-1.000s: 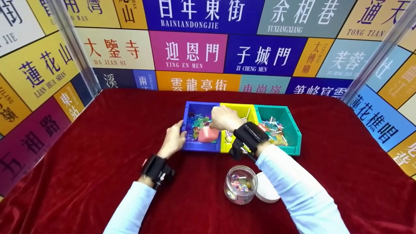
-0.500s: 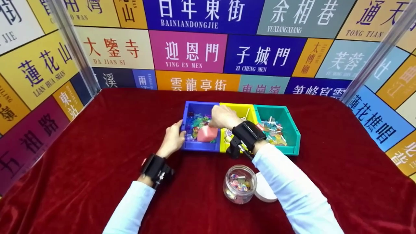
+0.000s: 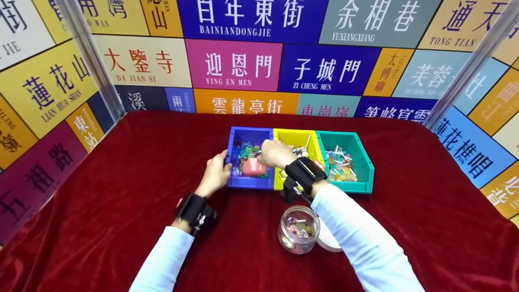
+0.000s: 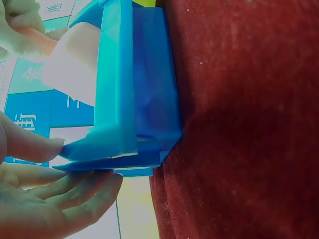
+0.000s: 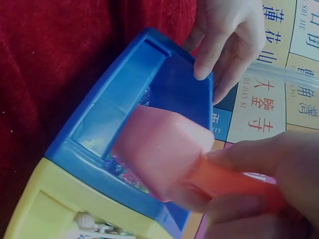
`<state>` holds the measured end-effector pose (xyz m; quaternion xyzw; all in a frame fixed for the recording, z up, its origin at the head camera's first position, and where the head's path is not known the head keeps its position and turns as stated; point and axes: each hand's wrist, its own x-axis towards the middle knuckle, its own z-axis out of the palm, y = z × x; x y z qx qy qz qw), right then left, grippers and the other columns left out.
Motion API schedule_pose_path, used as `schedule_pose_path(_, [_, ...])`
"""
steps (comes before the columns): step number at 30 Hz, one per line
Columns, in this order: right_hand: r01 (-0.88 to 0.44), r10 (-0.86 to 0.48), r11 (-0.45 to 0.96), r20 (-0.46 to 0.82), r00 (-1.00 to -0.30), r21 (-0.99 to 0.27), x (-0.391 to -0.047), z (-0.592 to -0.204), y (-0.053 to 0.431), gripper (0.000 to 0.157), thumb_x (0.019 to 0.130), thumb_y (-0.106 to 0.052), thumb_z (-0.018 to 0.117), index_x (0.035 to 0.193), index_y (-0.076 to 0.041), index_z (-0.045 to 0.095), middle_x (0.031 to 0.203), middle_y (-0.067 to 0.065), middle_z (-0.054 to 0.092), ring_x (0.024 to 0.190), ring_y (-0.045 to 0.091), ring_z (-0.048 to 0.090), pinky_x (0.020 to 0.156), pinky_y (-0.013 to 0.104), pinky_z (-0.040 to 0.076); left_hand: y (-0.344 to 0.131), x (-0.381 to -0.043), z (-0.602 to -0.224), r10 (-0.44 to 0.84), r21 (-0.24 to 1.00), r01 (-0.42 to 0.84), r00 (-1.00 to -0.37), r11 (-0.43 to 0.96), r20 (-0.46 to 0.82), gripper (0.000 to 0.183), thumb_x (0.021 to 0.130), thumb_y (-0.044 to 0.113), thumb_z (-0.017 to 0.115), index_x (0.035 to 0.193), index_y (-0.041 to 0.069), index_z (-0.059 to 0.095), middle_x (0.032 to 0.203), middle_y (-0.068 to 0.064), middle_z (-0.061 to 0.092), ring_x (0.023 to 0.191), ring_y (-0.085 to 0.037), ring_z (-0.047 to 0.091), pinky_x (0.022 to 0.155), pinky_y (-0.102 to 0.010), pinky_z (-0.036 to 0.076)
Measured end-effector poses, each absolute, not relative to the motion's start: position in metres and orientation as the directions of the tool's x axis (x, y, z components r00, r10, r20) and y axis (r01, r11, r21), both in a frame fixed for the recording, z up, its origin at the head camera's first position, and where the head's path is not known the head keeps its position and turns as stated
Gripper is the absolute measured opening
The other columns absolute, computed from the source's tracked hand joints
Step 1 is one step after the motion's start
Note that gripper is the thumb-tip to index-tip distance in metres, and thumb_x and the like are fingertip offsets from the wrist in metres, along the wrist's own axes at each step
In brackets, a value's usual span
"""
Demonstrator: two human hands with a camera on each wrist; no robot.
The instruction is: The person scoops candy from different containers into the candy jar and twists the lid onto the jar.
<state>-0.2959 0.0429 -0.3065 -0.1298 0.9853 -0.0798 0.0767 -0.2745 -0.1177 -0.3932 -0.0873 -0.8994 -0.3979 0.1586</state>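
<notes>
My right hand (image 3: 276,153) grips the handle of a pink scoop (image 5: 167,147) whose head is down inside the blue bin (image 3: 252,183). Small colourful translucent beads (image 3: 248,151) lie around the scoop in that bin. On the bin's left wall, my left hand (image 3: 215,174) pinches the edge, thumb on one side and fingers on the other, as the left wrist view shows. The scoop's front edge is hidden in the right wrist view by the bin's front wall.
A yellow bin (image 3: 298,134) and a green bin (image 3: 367,170), both with lollipops, adjoin the blue one. Nearer stands an uncapped clear jar (image 3: 299,231) holding colourful pieces, beside a white lid (image 3: 329,237) partly under the right sleeve. Red cloth covers the table.
My right hand has moved slightly left and nearer with the scoop, which has tilted and shifted left within the blue bin. The left hand stays on the wall.
</notes>
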Motion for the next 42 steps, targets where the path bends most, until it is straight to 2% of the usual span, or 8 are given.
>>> schedule_pose_path(6, [-0.204,-0.229,0.970,-0.218,-0.949,-0.132,-0.295,-0.301,0.038,0.018,0.084,-0.019,0.052,0.081,-0.004,0.060,0.109,0.017,0.059,0.101,0.031,0.054,0.091,0.054,0.038,-0.118,-0.275,-0.395,0.037,0.681,0.292,-0.931,0.672,0.363,0.042,0.082,-0.005,0.051,0.122,-0.016,0.043,0.115,-0.031,0.052,0.109,-0.038,0.049,0.094,-0.041,0.039])
schedule_pose_path(9, [-0.199,-0.222,0.972,-0.212,-0.952,-0.126,-0.294,-0.301,0.035,0.018,0.082,-0.015,0.052,0.090,-0.002,0.062,0.111,0.018,0.058,0.104,0.032,0.053,0.092,0.058,0.035,-0.118,-0.276,-0.395,0.046,0.678,0.302,-0.928,0.670,0.369,0.042,0.082,-0.005,0.051,0.121,-0.016,0.043,0.114,-0.031,0.052,0.108,-0.038,0.049,0.094,-0.042,0.039])
schedule_pose_path(13, [-0.239,-0.256,0.964,-0.176,-0.950,-0.114,-0.293,-0.302,0.031,0.012,0.079,-0.009,0.052,0.083,-0.003,0.062,0.099,0.017,0.062,0.091,0.028,0.058,0.081,0.046,0.047,-0.118,-0.276,-0.393,0.047,0.678,0.307,-0.926,0.668,0.374,0.042,0.082,-0.005,0.051,0.121,-0.017,0.043,0.114,-0.031,0.052,0.108,-0.038,0.049,0.094,-0.042,0.039])
schedule_pose_path(24, [-0.299,-0.316,0.948,-0.201,-0.927,-0.113,-0.301,-0.322,0.027,0.020,0.086,-0.015,0.047,0.080,-0.003,0.063,0.095,0.016,0.063,0.084,0.026,0.060,0.071,0.037,0.052,-0.117,-0.276,-0.390,0.045,0.683,0.302,-0.929,0.665,0.366,0.042,0.083,-0.004,0.051,0.122,-0.016,0.042,0.116,-0.031,0.051,0.110,-0.038,0.048,0.096,-0.041,0.038])
schedule_pose_path(28, [-0.384,-0.394,0.918,-0.112,-0.912,-0.101,-0.350,-0.380,0.036,0.024,0.082,-0.017,0.046,0.064,-0.009,0.060,0.082,0.012,0.063,0.069,0.023,0.058,0.056,0.032,0.050,-0.116,-0.277,-0.390,0.045,0.686,0.294,-0.933,0.666,0.356,0.042,0.083,-0.004,0.051,0.123,-0.016,0.042,0.116,-0.031,0.051,0.110,-0.038,0.048,0.096,-0.041,0.038])
schedule_pose_path(31, [-0.412,-0.423,0.905,-0.123,-0.898,-0.105,-0.395,-0.426,0.040,0.024,0.081,-0.021,0.049,0.062,-0.011,0.061,0.080,0.010,0.063,0.067,0.023,0.057,0.052,0.032,0.048,-0.116,-0.277,-0.390,0.043,0.690,0.288,-0.936,0.664,0.349,0.042,0.083,-0.004,0.051,0.123,-0.015,0.042,0.117,-0.030,0.051,0.111,-0.038,0.048,0.096,-0.040,0.038])
schedule_pose_path(36, [-0.463,-0.471,0.882,-0.139,-0.871,-0.084,-0.420,-0.455,0.043,0.021,0.077,-0.018,0.053,0.058,-0.015,0.058,0.072,0.005,0.060,0.062,0.022,0.054,0.047,0.029,0.045,-0.116,-0.277,-0.392,0.043,0.699,0.278,-0.942,0.659,0.333,0.043,0.083,-0.004,0.051,0.123,-0.015,0.041,0.117,-0.031,0.050,0.111,-0.038,0.048,0.097,-0.040,0.037])
schedule_pose_path(42, [-0.452,-0.467,0.884,-0.172,-0.867,-0.119,-0.387,-0.427,0.037,0.030,0.082,-0.029,0.047,0.063,-0.010,0.059,0.074,0.009,0.059,0.060,0.020,0.052,0.050,0.027,0.046,-0.118,-0.275,-0.394,0.044,0.681,0.283,-0.937,0.675,0.346,0.042,0.082,-0.004,0.052,0.122,-0.016,0.042,0.115,-0.031,0.052,0.109,-0.039,0.049,0.096,-0.041,0.038])
